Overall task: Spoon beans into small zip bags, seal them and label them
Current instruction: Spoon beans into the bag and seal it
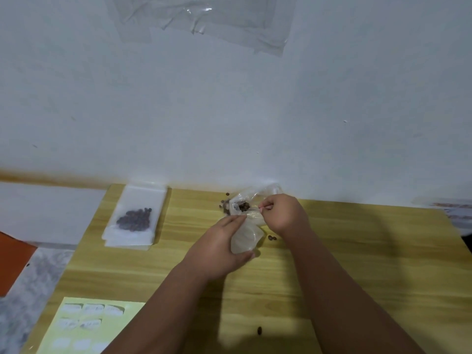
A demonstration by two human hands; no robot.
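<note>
My left hand [219,247] grips a small clear zip bag [246,238] held upright over the wooden table [357,264]. My right hand [283,214] pinches a small clear spoon [251,209] whose bowl carries dark beans at the mouth of the zip bag. Behind it lies a crumpled clear bag of beans [251,198], with several loose beans beside it. At the left a filled zip bag [135,218] with dark beans rests on a stack of empty zip bags. A yellow label sheet [84,325] with white stickers lies at the near left.
Loose beans lie on the table near my right wrist [272,238] and near the front edge [259,330]. A white wall rises right behind the table. Left of the table are a grey mottled floor and an orange surface [12,261].
</note>
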